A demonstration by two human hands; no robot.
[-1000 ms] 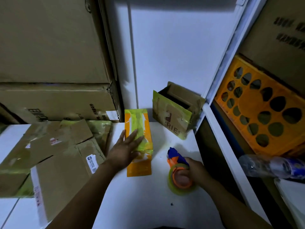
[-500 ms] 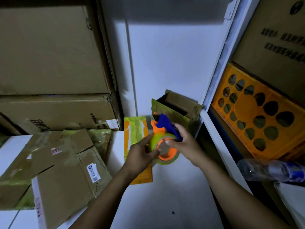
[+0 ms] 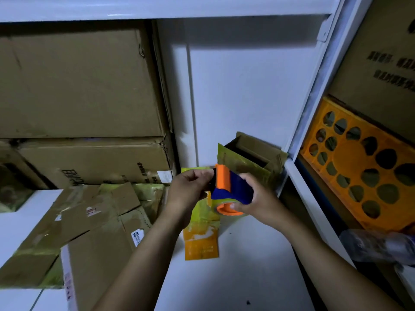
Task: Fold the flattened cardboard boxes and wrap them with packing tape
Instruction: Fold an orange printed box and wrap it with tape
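Note:
An orange and blue tape dispenser (image 3: 229,189) with a roll of tape is held up above the white surface. My right hand (image 3: 256,203) grips it from the right, thumb on the orange hub. My left hand (image 3: 190,187) pinches at the dispenser's front edge, where the tape end is. Beneath the hands lies a small folded orange box (image 3: 201,241) wrapped in yellow-green tape. Flattened cardboard boxes (image 3: 89,232) lie in a pile at the left. Behind the hands an open brown box (image 3: 253,156) leans against the wall.
Large closed cartons (image 3: 85,90) are stacked at the back left. The white shelf post (image 3: 314,113) runs along the right, with an orange perforated crate (image 3: 363,171) and a clear plastic bottle (image 3: 377,245) beyond it. The white surface (image 3: 247,277) shows near me.
My right hand lifted the dispenser off the surface and turned it. My left hand left the orange box and came up to the dispenser's front edge.

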